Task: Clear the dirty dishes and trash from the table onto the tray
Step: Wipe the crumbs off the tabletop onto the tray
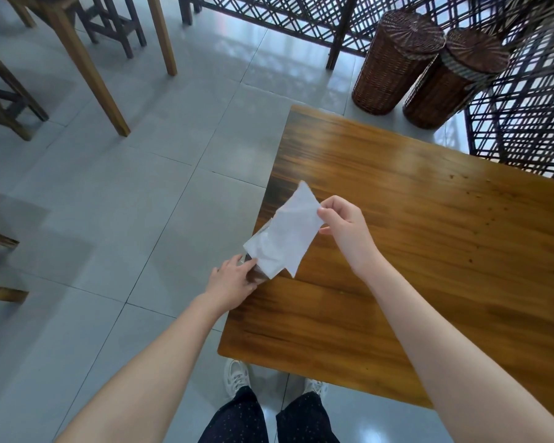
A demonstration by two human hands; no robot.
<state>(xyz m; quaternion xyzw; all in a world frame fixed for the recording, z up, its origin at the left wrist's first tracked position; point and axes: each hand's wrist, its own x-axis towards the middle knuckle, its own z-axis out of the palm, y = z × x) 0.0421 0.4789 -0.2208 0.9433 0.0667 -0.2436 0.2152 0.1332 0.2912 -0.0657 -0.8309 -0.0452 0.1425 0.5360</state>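
Note:
A white paper tissue hangs in the air over the left edge of the wooden table. My right hand pinches its upper right corner between thumb and fingers. The tissue's lower end runs into a small dark brown holder at the table's edge. My left hand grips that holder from the left side. Most of the holder is hidden by the tissue and my fingers. No tray or dishes are in view.
Two lidded wicker baskets stand on the tiled floor beyond the table's far end, beside a dark lattice screen. Wooden stools and table legs stand at the upper left. My feet are under the table's near edge.

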